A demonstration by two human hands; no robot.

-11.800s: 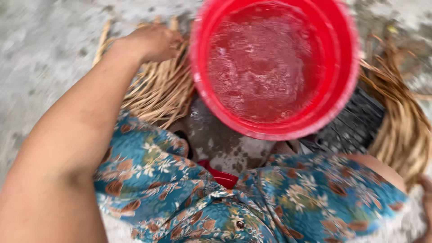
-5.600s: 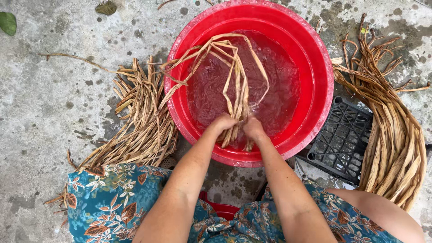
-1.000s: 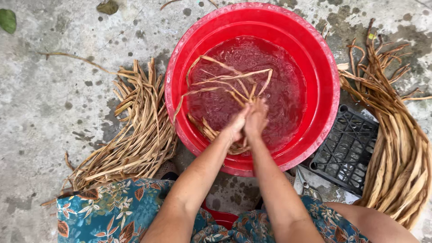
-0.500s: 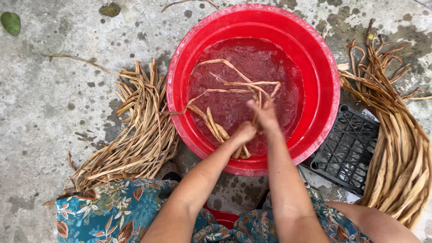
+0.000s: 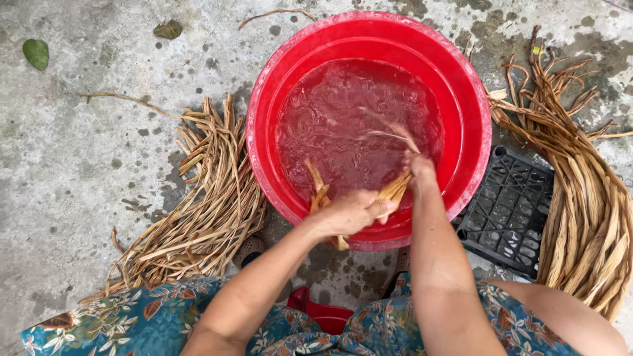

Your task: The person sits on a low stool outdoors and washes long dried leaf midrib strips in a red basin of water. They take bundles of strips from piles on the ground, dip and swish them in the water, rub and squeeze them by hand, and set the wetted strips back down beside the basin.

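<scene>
Wet stained concrete floor (image 5: pixel 86 165); red basin (image 5: pixel 369 39), scattered leaves (image 5: pixel 36 53).

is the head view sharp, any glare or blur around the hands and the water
Head view: soft, even daylight with no hard shadows. The concrete floor and the left pile of dried fibre strips look sharp. The water in the red basin is rippled with small glints that hide the submerged strips. The left hand is fairly crisp, the right hand slightly blurred. The arms look stretched near the bottom edge.
</scene>
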